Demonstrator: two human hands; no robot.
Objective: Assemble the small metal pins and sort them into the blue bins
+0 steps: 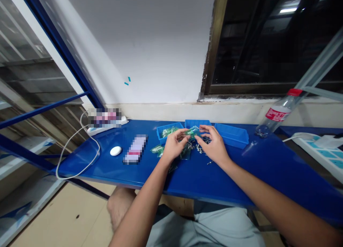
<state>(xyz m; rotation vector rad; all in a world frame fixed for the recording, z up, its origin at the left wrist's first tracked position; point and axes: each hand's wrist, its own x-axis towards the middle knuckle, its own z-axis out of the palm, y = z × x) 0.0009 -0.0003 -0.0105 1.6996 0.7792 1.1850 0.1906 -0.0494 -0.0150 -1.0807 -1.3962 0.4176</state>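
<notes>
Over the middle of the table, my left hand [175, 143] pinches a small green-tinted clear plastic bag [192, 132] between thumb and fingers. My right hand [214, 143] curves round the bag's other side, its thumb and fingertips at the edge. Below and between the hands lies a pile of small metal pieces that look like screws or rivets [199, 149], partly hidden by the hands. One loose metal piece [209, 163] lies apart, near my right wrist. More green bags [157, 149] lie left of my left hand.
Behind the hands stand a blue bin with green bags [158, 132], a middle blue bin [197, 122] and a right blue bin [235, 141]. A plastic bottle [277, 114] leans at the right. Leftward are a blurred-out phone-like item [135, 149], a white oval object [115, 151] and a cable [98, 147].
</notes>
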